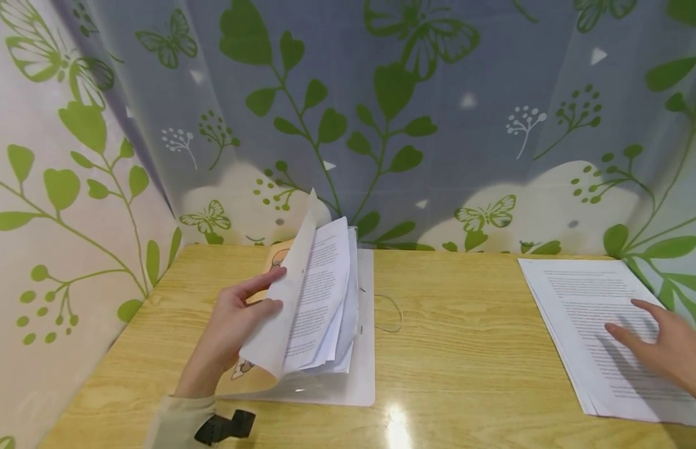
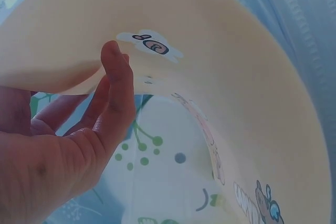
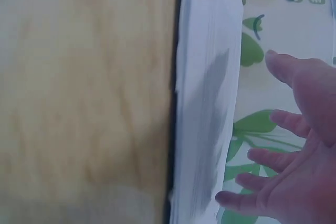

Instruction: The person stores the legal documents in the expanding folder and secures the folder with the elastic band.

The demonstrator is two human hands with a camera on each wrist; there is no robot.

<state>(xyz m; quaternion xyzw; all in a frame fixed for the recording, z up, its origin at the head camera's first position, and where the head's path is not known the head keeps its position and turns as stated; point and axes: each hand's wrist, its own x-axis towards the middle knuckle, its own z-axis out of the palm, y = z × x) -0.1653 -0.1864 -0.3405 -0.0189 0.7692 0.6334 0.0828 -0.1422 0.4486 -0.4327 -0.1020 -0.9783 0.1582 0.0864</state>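
A document folder (image 1: 366,349) lies on the table, left of the middle, with several printed sheets (image 1: 320,293) inside. My left hand (image 1: 232,321) pinches its raised front cover (image 1: 275,337) between thumb and fingers. The cover is white inside; in the left wrist view its tan outer face (image 2: 236,66) bends in a curve and bears small cartoon figures. To the right, my right hand (image 1: 665,346) is held over a stack of printed paper (image 1: 584,299), fingers apart and gripping nothing. From the right wrist view, this hand (image 3: 294,166) appears apart from the stack's layered edge (image 3: 205,93).
A thin elastic loop (image 1: 401,318) sticks out from the folder's right side onto the wooden table (image 1: 454,349). Leaf-and-butterfly curtains (image 1: 348,125) hang behind the table and at both sides. A black strap (image 1: 224,427) is on the left sleeve.
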